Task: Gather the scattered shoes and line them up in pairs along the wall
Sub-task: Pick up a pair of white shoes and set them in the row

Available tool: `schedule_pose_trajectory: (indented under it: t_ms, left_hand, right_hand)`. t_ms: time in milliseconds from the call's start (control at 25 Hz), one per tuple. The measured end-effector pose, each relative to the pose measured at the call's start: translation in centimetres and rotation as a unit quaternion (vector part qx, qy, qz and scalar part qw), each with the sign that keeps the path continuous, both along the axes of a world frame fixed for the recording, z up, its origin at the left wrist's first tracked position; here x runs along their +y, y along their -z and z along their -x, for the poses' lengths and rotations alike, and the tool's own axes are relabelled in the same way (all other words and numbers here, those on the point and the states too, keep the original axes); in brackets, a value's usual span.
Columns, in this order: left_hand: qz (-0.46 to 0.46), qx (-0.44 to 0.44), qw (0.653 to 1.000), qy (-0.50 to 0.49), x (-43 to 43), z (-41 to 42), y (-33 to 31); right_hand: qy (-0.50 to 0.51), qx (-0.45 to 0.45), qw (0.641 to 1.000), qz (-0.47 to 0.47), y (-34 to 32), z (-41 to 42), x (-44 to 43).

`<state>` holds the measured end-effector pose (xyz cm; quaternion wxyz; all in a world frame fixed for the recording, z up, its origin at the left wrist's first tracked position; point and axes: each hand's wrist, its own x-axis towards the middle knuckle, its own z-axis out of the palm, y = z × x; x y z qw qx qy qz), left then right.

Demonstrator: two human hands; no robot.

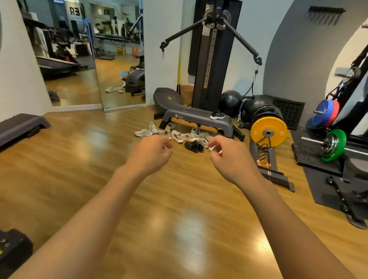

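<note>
Several shoes lie in a loose heap on the wood floor in front of a grey step bench (193,116): a white sneaker (143,132) at the left, white-and-red sneakers (182,137) in the middle, a black pair (194,147) nearest me. One black shoe (217,115) sits on top of the bench. My left hand (151,152) and my right hand (227,156) are stretched out in the air, short of the heap, fingers loosely curled and holding nothing. My right hand hides part of a white shoe.
A cable machine (213,54) stands against the far wall behind the bench, with black balls (231,102) beside it. A yellow weight plate (268,132) and barbell rack (335,145) are at the right. Mirrors (86,52) line the left wall. Another step platform (11,129) lies at the left.
</note>
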<state>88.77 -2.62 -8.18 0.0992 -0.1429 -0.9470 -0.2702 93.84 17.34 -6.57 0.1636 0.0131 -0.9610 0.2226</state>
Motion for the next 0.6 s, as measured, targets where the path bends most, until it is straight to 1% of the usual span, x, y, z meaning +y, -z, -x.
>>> schedule_pose_trajectory:
  t_ms: [160,280,440,600]
  left_hand:
    - [-0.003,0.006,1.000,0.001,2.0,12.1,1.6]
    - [0.004,-0.006,1.000,-0.013,3.1,21.4,2.0]
    - [-0.009,-0.004,0.999,-0.047,2.1,32.1,1.8]
    - [0.009,-0.020,0.997,-0.079,-0.1,45.0,3.3]
  right_hand:
    - [-0.005,-0.017,1.000,0.014,3.1,11.9,1.9]
    - [-0.013,-0.038,0.999,0.025,4.3,22.1,3.3]
    - [-0.040,-0.042,0.998,0.006,3.9,34.7,2.7]
    - [-0.068,-0.051,0.996,-0.008,5.1,48.1,0.7]
